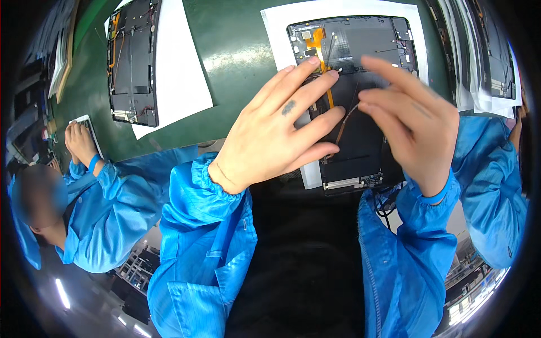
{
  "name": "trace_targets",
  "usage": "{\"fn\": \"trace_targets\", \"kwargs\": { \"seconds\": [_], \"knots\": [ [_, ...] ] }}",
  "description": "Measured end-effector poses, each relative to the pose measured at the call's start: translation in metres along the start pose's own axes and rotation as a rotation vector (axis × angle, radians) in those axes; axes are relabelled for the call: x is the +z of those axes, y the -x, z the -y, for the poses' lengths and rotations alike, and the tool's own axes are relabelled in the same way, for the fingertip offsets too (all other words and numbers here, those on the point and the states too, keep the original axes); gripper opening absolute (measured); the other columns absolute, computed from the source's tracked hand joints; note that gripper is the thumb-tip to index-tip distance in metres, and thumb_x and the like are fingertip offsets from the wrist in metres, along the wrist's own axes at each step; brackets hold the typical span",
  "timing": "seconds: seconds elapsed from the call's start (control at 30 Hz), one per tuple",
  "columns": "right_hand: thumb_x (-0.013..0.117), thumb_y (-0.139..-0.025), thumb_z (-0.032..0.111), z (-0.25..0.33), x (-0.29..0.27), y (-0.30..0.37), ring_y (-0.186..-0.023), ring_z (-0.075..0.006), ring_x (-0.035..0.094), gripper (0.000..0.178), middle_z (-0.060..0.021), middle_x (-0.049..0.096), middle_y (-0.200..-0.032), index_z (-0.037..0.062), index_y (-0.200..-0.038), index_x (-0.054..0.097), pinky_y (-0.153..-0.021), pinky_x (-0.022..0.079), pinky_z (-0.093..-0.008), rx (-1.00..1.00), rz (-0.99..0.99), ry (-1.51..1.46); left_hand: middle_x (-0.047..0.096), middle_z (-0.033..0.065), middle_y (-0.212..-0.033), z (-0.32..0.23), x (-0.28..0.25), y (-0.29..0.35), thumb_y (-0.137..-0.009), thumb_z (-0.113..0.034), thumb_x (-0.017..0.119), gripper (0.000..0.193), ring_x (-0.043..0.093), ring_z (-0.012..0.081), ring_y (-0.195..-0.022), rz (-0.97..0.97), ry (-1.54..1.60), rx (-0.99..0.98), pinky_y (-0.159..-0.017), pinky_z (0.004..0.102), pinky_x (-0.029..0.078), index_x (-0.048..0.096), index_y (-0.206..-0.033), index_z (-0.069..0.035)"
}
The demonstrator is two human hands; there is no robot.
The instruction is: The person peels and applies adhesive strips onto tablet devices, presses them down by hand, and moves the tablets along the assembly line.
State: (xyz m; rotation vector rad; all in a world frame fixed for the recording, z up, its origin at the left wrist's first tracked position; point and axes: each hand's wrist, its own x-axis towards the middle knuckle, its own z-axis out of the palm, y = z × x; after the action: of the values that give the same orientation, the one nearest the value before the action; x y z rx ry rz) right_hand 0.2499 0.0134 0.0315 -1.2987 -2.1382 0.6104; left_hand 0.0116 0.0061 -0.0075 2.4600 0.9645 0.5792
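An opened tablet housing (360, 141), black inside, lies on a white sheet in front of me. My left hand (276, 118) rests over its left side, fingers spread, fingertips on or close to an orange ribbon cable (331, 98). That ribbon runs down from a wider orange flex part (316, 39) at the housing's upper left. My right hand (414, 115) is at the housing's right side, thumb and finger pinching the end of a thin brownish wire (345, 125). The wire curves down onto the black interior. A circuit strip (369, 180) shows at the housing's near edge.
A second opened tablet housing (132, 67) lies on a white sheet (177, 67) to the left on the green table (236, 45). Housings in white sheets (484, 56) stand at the right. A co-worker (112, 208) in blue sits at left; another blue sleeve (490, 186) shows at right.
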Motion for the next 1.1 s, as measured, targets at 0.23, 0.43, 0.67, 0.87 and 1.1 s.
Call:
{"fn": "trace_targets", "kwargs": {
  "seconds": [0.23, 0.43, 0.67, 0.87, 1.1],
  "knots": [
    [0.081, -0.078, 0.002, -0.029, 0.0, -0.02, -0.107, -0.0206, 0.066, 0.008, -0.0065, 0.069, -0.133, 0.0026, -0.084, 0.076, -0.076, 0.047, -0.0283, -0.025, 0.019, 0.085, 0.055, 0.0155, -0.15, 0.01, -0.003, -0.002, -0.078, -0.052, 0.077, 0.045, 0.051, 0.0425, -0.139, 0.065, -0.016, 0.098, -0.107, 0.051, 0.05, 0.075, -0.112, -0.023],
    [0.083, -0.078, 0.008, -0.036, 0.001, -0.017, -0.09, -0.017, 0.062, 0.009, -0.0043, 0.068, -0.135, 0.0052, -0.082, 0.075, -0.076, 0.047, -0.0291, 0.046, 0.014, 0.042, 0.054, 0.0142, -0.151, 0.009, -0.006, -0.004, -0.078, -0.055, 0.074, 0.045, 0.051, 0.042, -0.139, 0.122, 0.007, 0.109, -0.108, 0.0506, 0.051, 0.077, -0.117, -0.032],
    [0.082, -0.078, 0.005, -0.041, -0.001, -0.019, -0.089, -0.0176, 0.062, 0.009, -0.0078, 0.068, -0.135, 0.0038, -0.082, 0.074, -0.08, 0.048, -0.0308, 0.005, 0.016, 0.068, 0.054, 0.0122, -0.151, 0.005, -0.008, -0.008, -0.077, -0.056, 0.071, 0.05, 0.051, 0.0399, -0.139, 0.159, -0.026, 0.107, -0.109, 0.0491, 0.051, 0.077, -0.122, -0.036],
    [0.083, -0.078, 0.005, -0.041, -0.004, -0.017, -0.091, -0.0187, 0.063, 0.01, -0.0093, 0.067, -0.132, 0.0033, -0.083, 0.073, -0.081, 0.05, -0.031, 0.014, 0.026, 0.075, 0.055, 0.0093, -0.15, 0.005, -0.006, -0.011, -0.076, -0.056, 0.072, 0.053, 0.053, 0.0356, -0.137, 0.149, -0.023, 0.093, -0.107, 0.0457, 0.053, 0.076, -0.124, -0.036],
    [0.084, -0.078, 0.007, -0.039, -0.004, -0.014, -0.091, -0.0188, 0.062, 0.011, -0.0082, 0.065, -0.132, 0.0049, -0.083, 0.074, -0.079, 0.049, -0.029, 0.081, 0.026, 0.082, 0.058, 0.0078, -0.145, 0.001, -0.007, -0.016, -0.076, -0.055, 0.073, 0.053, 0.057, 0.0314, -0.126, 0.113, -0.099, 0.094, -0.101, 0.0429, 0.055, 0.077, -0.124, -0.032]
  ]
}}
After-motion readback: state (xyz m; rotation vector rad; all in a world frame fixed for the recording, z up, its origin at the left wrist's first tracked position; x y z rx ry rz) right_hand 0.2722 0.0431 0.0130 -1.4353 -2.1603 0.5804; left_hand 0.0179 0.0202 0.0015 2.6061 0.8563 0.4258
